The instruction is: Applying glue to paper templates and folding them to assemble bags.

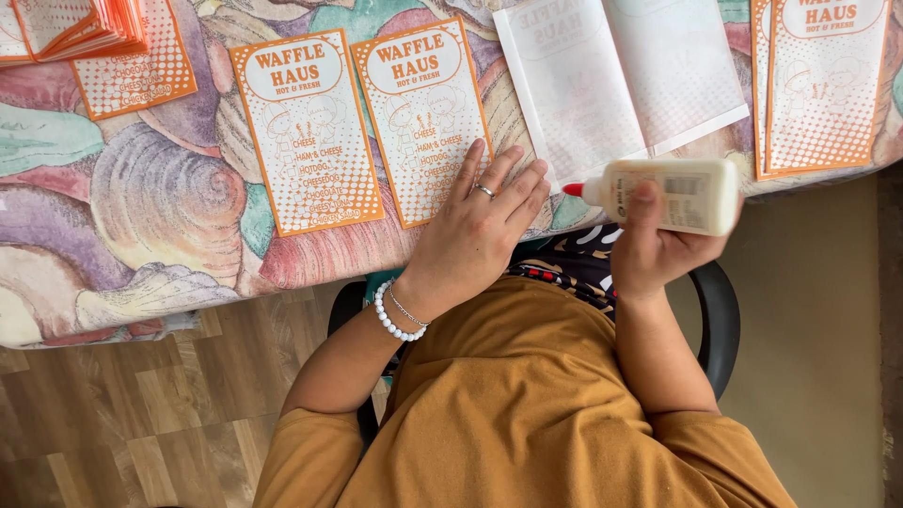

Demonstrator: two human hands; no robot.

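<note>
Shell-patterned cloth over the counter (141,188), hanging past its near edge; wood floor beyond that edge, open. Left hand (480,230) flat, fingers spread, on the cloth at the edge, fingertips overlapping an orange-and-white card (423,118). Right hand (658,246) just off the edge, wrapped around a white glue bottle (673,193), red tip pointing toward the left hand. Second matching card (306,132) just beside the first, farther from the bottle. Blank white folded sheet (616,80) above the bottle. Card stack (85,28) at the far corner.
</note>
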